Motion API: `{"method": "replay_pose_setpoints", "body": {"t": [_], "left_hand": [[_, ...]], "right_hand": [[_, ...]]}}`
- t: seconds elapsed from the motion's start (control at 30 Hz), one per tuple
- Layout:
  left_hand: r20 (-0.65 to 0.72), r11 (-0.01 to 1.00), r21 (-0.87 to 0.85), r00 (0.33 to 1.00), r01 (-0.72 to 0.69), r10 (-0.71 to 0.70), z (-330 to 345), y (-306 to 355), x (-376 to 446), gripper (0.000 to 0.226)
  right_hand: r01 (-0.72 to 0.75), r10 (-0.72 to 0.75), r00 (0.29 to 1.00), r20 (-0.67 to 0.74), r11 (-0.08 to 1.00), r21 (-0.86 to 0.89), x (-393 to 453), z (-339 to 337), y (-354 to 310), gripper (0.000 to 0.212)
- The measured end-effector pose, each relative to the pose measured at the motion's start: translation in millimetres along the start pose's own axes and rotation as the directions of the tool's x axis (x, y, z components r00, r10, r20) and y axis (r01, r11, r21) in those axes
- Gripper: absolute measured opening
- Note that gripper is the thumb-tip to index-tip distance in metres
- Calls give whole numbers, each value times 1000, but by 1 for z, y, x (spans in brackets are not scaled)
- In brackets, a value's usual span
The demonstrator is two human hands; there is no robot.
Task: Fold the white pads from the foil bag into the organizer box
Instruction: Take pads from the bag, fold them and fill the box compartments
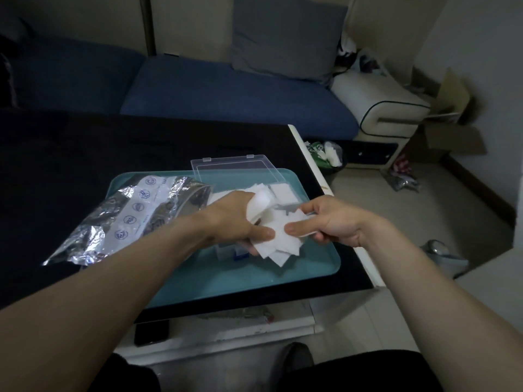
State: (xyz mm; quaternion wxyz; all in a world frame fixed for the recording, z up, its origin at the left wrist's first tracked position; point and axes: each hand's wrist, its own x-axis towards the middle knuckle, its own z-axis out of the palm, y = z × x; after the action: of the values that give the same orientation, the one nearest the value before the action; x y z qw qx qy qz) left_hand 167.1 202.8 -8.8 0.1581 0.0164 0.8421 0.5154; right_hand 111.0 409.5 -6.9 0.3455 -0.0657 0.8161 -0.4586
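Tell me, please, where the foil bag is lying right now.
In the head view, the foil bag lies left, partly on the teal tray, beside the left hand.

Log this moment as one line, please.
left hand: holds white pads | right hand: pinches pads | organizer box: open on tray | foil bag: left

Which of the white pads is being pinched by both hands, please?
The white pad held above the tray, between both thumbs; the other pads lie behind it.

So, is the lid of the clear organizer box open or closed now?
Open. The clear lid stands tilted back behind the box, and white pads lie uncovered in front of it, on the teal tray.
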Motion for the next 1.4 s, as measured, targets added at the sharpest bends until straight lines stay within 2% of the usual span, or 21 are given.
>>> {"method": "replay_pose_setpoints", "body": {"t": [0.03, 0.1, 0.17, 0.23, 0.33, 0.47, 0.53, 0.6, 0.67, 0.73, 0.8, 0.83, 0.9, 0.97, 1.03, 1.07, 1.17, 1.27, 1.33, 1.4], "left_hand": [[30, 998, 58, 1000, -10, 8, 5, 1, 0, 26], [57, 946, 317, 997, -62, 47, 12, -1, 3, 27], [69, 816, 566, 993, -116, 94, 20, -5, 8, 39], [52, 716, 683, 987, -147, 153, 29, -9, 13, 43], [-5, 665, 730, 972, -157, 235, 32, -8, 19, 32], [-105, 717, 687, 962, -114, 253, 21, -8, 22, 36], [-167, 739, 669, 953, -79, 253, 19, -8, 22, 36], [-220, 786, 616, 948, -47, 228, 18, -6, 21, 34], [-261, 880, 474, 949, -31, 174, 14, -2, 17, 29], [-266, 974, 223, 959, -37, 97, 12, 2, 12, 25], [-244, 999, -31, 969, -37, 28, 15, 8, 6, 26], [-241, 994, -106, 970, -36, 10, 16, 9, 4, 26], [-230, 979, -199, 973, -35, -12, 19, 12, 1, 27], [-137, 948, -316, 991, -34, -10, 19, 14, 0, 20], [8, 863, -505, 1000, -7, 13, 18, 14, 0, 5], [70, 816, -578, 997, 24, 20, 16, 15, 0, 5], [252, 718, -678, 967, 156, 28, 6, 12, 1, 28], [451, 662, -702, 883, 262, 128, -2, 6, -1, 42], [500, 660, -703, 844, 265, 194, -3, 6, -3, 53], [490, 664, -703, 850, 255, 193, 0, 9, -4, 60]], "right_hand": [[-18, 18, 1000, -8, 999, -49, -2, 0, 5, 21], [-47, 43, 999, -29, 987, -152, -3, 4, 14, 24], [-44, 27, 997, -74, 971, -237, -2, 13, 23, 23], [-36, -1, 992, -129, 958, -286, 3, 24, 29, 25], [-77, 4, 980, -201, 930, -358, 9, 31, 32, 34], [-107, -32, 956, -292, 887, -450, 6, 29, 33, 32], [-125, -49, 947, -318, 855, -504, 0, 26, 29, 47], [-140, -40, 952, -304, 825, -548, -7, 18, 22, 62], [-139, -35, 957, -288, 816, -561, -15, 6, 16, 70], [-76, -91, 955, -282, 844, -530, -21, -5, 14, 65], [75, -180, 946, -269, 930, -361, -26, -9, 14, 48], [151, -196, 948, -251, 970, -188, -28, -7, 12, 37], [228, -199, 960, -197, 964, 135, -30, 0, 7, 20], [288, -253, 941, -225, 947, 141, -29, 7, 4, 13], [333, -298, 916, -267, 938, 96, -27, 10, 3, 11], [352, -306, 907, -290, 928, 120, -27, 9, 1, 11], [410, -311, 887, -341, 870, 274, -30, -1, -4, 11], [411, -325, 905, -276, 837, 361, -30, 3, -12, 12], [401, -349, 914, -208, 854, 332, -27, 15, -18, 15], [413, -368, 907, -204, 871, 267, -23, 27, -23, 12]]}}
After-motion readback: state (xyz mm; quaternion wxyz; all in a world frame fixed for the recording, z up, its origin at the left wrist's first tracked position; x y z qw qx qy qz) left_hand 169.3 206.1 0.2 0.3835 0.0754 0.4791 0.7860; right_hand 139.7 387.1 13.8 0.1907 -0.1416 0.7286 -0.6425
